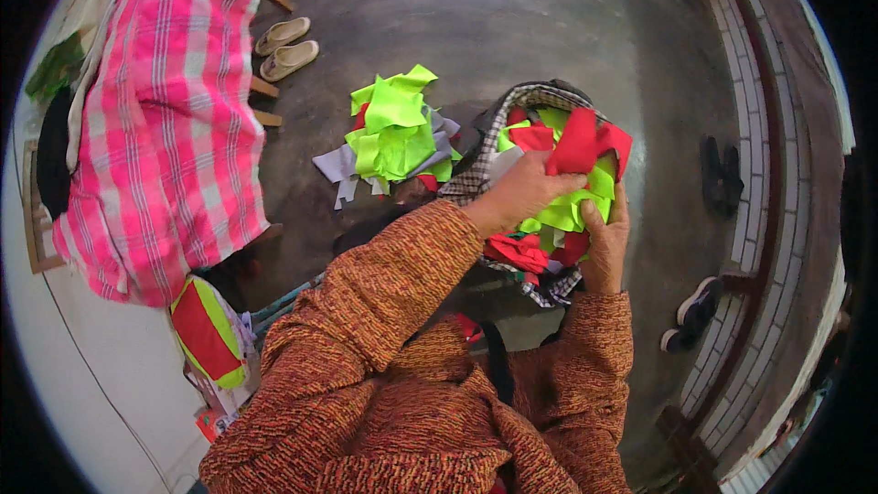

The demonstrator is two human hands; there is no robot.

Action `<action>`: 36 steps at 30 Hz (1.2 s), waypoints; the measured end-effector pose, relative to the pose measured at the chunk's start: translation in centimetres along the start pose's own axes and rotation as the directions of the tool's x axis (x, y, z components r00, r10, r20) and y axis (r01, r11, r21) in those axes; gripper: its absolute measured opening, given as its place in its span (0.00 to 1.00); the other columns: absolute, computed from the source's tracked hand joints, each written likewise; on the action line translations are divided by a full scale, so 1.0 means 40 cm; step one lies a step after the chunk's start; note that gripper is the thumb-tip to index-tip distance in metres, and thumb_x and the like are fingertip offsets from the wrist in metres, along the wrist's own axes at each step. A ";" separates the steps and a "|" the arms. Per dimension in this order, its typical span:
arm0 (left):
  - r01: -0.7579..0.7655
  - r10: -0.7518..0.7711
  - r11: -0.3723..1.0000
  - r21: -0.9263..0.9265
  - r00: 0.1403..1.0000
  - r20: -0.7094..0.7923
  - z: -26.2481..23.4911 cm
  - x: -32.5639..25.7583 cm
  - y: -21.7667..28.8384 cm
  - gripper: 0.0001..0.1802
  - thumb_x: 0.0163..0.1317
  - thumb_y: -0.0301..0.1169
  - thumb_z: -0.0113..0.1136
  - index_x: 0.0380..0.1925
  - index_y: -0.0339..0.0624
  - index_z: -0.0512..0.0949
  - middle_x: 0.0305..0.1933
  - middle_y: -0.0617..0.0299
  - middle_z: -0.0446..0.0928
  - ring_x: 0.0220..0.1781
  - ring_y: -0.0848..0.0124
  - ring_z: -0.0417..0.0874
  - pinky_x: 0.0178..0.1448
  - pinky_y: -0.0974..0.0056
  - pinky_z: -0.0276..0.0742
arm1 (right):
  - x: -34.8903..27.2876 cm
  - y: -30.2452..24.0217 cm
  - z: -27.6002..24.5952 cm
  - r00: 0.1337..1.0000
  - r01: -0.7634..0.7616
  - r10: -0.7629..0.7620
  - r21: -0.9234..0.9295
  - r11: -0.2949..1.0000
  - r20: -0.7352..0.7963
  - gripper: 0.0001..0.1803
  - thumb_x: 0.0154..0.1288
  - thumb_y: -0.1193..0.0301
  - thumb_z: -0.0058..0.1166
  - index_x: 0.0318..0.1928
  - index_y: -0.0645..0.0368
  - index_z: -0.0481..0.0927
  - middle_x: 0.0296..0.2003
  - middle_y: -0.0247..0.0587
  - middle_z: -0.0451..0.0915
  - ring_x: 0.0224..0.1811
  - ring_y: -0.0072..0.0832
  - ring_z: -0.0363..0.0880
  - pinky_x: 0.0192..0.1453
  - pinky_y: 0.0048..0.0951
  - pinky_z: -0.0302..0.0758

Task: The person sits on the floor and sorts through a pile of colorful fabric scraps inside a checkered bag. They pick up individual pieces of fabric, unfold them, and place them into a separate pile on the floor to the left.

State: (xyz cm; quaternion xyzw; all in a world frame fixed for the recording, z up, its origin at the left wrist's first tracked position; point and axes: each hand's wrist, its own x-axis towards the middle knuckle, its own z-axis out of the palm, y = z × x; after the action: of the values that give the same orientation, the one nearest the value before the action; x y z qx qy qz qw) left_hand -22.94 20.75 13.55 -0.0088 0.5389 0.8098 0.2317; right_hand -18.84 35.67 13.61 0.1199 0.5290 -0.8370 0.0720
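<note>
Over a checked cloth bag (471, 174) full of fabric scraps, both my hands are at work. My left hand (521, 194) is closed in a pinch at the lower edge of a red fabric scrap (574, 144). On the right side of the bag, my right hand (607, 242) pinches a neon green fabric scrap (599, 185) between thumb and fingers. More red, green and grey scraps lie below the hands, among them a crumpled red scrap (519, 253). The bag's near side is partly hidden by my left sleeve.
Left of the bag, a heap of neon green and grey scraps (393, 142) lies on the dark floor. A pink plaid cloth (174, 119) covers furniture at the left, beside pale shoes (288, 59). Dark shoes (700, 304) and black slippers (722, 178) stand by the right-hand brick edging (766, 146).
</note>
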 end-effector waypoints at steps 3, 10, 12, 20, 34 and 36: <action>-0.076 0.097 0.904 0.420 0.995 -0.029 -0.020 -0.010 -0.006 0.21 0.57 0.32 0.62 0.49 0.35 0.72 0.37 0.60 0.80 0.37 0.72 0.81 0.42 0.65 0.76 | 0.017 0.024 -0.005 0.998 -0.026 0.024 -0.035 0.999 -0.061 0.25 0.59 0.80 0.56 0.58 0.60 0.68 0.49 0.38 0.76 0.48 0.25 0.76 0.52 0.26 0.73; -0.352 0.705 0.488 0.798 0.699 -0.122 -0.024 -0.030 0.042 0.20 0.53 0.28 0.60 0.47 0.38 0.72 0.44 0.50 0.78 0.44 0.52 0.79 0.47 0.57 0.76 | 0.047 0.087 -0.012 0.996 0.043 -0.044 -0.014 0.999 -0.080 0.27 0.57 0.84 0.54 0.58 0.61 0.67 0.49 0.38 0.76 0.48 0.26 0.76 0.52 0.28 0.74; -0.413 0.820 0.382 0.827 0.565 -0.096 -0.031 -0.029 0.057 0.19 0.52 0.28 0.60 0.46 0.41 0.73 0.49 0.51 0.76 0.48 0.53 0.78 0.51 0.55 0.73 | 0.053 0.123 0.004 0.992 -0.019 0.009 -0.073 0.997 -0.125 0.28 0.57 0.83 0.54 0.59 0.60 0.66 0.50 0.37 0.75 0.48 0.26 0.76 0.52 0.28 0.74; -0.491 0.876 0.304 0.816 0.480 -0.038 -0.046 -0.034 0.084 0.15 0.55 0.24 0.58 0.45 0.38 0.73 0.50 0.51 0.76 0.51 0.54 0.77 0.56 0.56 0.71 | 0.197 0.350 0.239 0.995 -0.092 0.096 -0.180 0.979 0.017 0.29 0.57 0.79 0.57 0.60 0.60 0.66 0.51 0.39 0.73 0.50 0.29 0.73 0.52 0.27 0.73; -0.459 0.585 0.810 0.365 0.667 -0.461 -0.099 -0.004 0.100 0.11 0.63 0.24 0.51 0.46 0.36 0.71 0.45 0.60 0.77 0.45 0.74 0.78 0.51 0.70 0.72 | 0.049 0.466 -0.218 0.920 -0.059 -0.261 -0.762 0.645 -0.292 0.23 0.47 0.78 0.62 0.48 0.60 0.75 0.48 0.45 0.73 0.49 0.37 0.73 0.54 0.33 0.70; -0.449 0.552 0.834 0.321 0.686 -0.474 -0.098 -0.002 0.100 0.11 0.63 0.24 0.51 0.46 0.36 0.71 0.46 0.60 0.77 0.45 0.73 0.78 0.51 0.71 0.72 | 0.058 0.479 -0.257 0.895 -0.162 -0.265 -0.815 0.557 -0.359 0.27 0.45 0.76 0.64 0.49 0.60 0.73 0.49 0.47 0.72 0.51 0.40 0.72 0.54 0.36 0.70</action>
State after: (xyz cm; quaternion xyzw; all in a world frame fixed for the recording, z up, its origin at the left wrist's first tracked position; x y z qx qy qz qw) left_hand -25.34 16.04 15.39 -0.0717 0.6341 0.7524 -0.1635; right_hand -15.05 36.71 -7.91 0.2427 0.8641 -0.4401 -0.0277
